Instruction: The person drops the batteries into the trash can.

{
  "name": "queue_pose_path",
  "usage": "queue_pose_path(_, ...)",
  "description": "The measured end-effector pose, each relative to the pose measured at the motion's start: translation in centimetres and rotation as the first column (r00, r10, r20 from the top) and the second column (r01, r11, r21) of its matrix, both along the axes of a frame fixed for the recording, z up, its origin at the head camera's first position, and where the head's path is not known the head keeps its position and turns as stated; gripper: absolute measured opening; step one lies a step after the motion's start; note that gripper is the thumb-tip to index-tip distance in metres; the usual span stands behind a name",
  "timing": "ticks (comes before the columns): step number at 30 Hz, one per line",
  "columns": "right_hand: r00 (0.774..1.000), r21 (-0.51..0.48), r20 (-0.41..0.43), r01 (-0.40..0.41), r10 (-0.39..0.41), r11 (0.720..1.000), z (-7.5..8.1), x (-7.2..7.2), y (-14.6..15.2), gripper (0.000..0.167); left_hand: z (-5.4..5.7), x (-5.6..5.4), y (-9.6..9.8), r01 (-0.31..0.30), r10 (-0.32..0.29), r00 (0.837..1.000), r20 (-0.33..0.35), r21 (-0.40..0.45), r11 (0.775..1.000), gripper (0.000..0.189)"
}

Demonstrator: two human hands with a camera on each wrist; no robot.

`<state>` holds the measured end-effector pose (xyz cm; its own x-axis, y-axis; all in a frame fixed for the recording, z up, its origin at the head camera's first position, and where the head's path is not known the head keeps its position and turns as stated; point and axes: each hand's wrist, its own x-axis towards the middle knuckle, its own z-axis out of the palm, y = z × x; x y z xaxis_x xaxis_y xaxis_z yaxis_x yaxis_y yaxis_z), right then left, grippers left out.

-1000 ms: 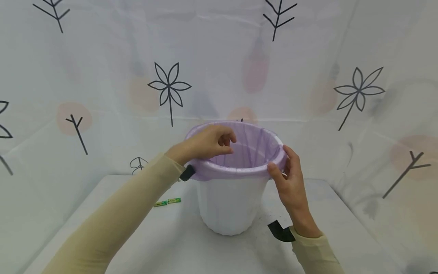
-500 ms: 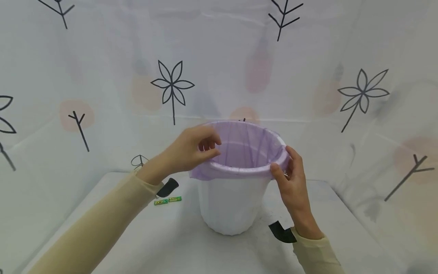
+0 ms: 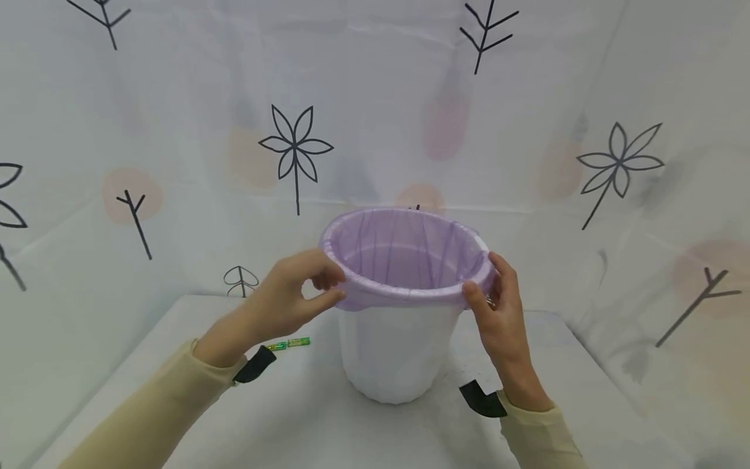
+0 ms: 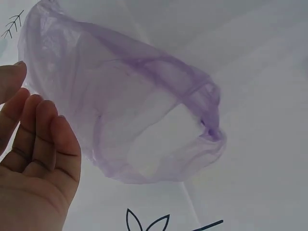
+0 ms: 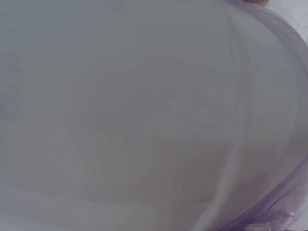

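Note:
A white trash bin (image 3: 398, 355) stands upright on the table, lined with a translucent purple trash bag (image 3: 404, 294) folded over its rim. My right hand (image 3: 502, 316) grips the right side of the bagged rim, thumb at the front and fingers round the outer side. At the left rim is my left hand (image 3: 293, 296), its fingers loosely bent and the thumb apart from them. In the left wrist view its fingers (image 4: 41, 125) lie beside the bag (image 4: 130, 106); whether they touch it, I cannot tell. The right wrist view is mostly filled by the bin's white wall (image 5: 144, 106).
Two small green-and-yellow wrapped pieces (image 3: 290, 343) lie on the white table (image 3: 281, 404), left of the bin and partly behind the left wrist. A pale cloth backdrop (image 3: 363, 98) with plant drawings hangs behind the table and along its sides.
My left hand has moved from over the bin's opening leftward and down to the outside of the left rim. The right hand keeps its hold on the right rim.

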<state>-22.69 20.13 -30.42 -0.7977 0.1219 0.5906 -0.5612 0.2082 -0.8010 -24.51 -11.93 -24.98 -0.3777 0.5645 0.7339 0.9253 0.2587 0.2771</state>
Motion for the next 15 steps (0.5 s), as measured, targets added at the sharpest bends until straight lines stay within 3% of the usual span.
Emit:
queue_pose_path(5, 1.0, 0.009, -0.007, 0.008, -0.008, 1.0, -0.1, -0.1, 0.0, 0.061, -1.9, -0.1, -0.9, -0.01, 0.01, 0.999, 0.048, -0.012, 1.0, 0.02)
queue_pose_path(15, 1.0, 0.023, -0.01, 0.01, -0.01, 1.0, -0.2, 0.0, 0.0, 0.062, -6.6, -1.1, -2.7, -0.137, 0.146, 0.981, 0.13, -0.072, 0.988, 0.021)
